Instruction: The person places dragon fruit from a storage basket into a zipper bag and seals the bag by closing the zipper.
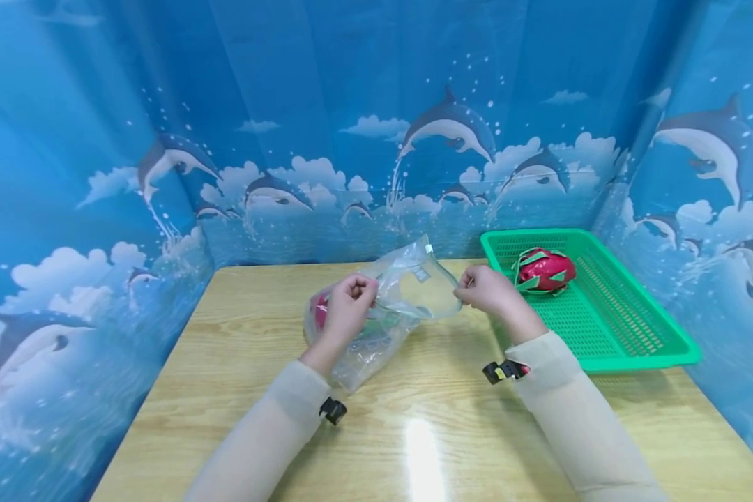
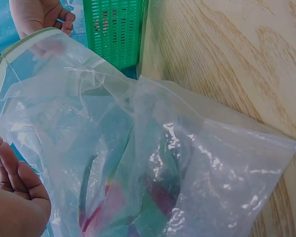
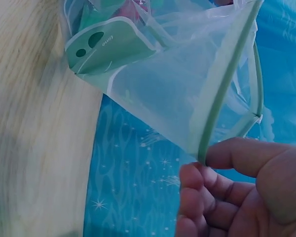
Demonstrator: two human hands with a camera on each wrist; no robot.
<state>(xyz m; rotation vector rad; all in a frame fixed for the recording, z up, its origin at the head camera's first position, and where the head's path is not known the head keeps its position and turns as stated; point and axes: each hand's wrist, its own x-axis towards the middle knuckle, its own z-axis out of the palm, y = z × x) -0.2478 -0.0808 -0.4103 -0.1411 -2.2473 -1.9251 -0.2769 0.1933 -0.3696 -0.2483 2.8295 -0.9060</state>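
A clear zip bag (image 1: 367,352) with a green-edged mouth is stretched between my two hands above the table. My left hand (image 1: 351,305) pinches the rim on one side. On the other side, my right hand (image 1: 488,287) pinches the rim's corner between thumb and fingers, as the right wrist view shows. Inside the bag lies a red and green dragon fruit (image 1: 321,311), partly hidden by my left hand and blurred by the plastic. The zip slider (image 1: 429,249) sits at the bag's raised far corner.
A green plastic basket (image 1: 627,348) stands on the right of the wooden table (image 1: 226,390). Another dragon fruit (image 1: 544,270) rests in its far left part. Blue dolphin-print curtains (image 1: 364,104) enclose the table at the back and sides.
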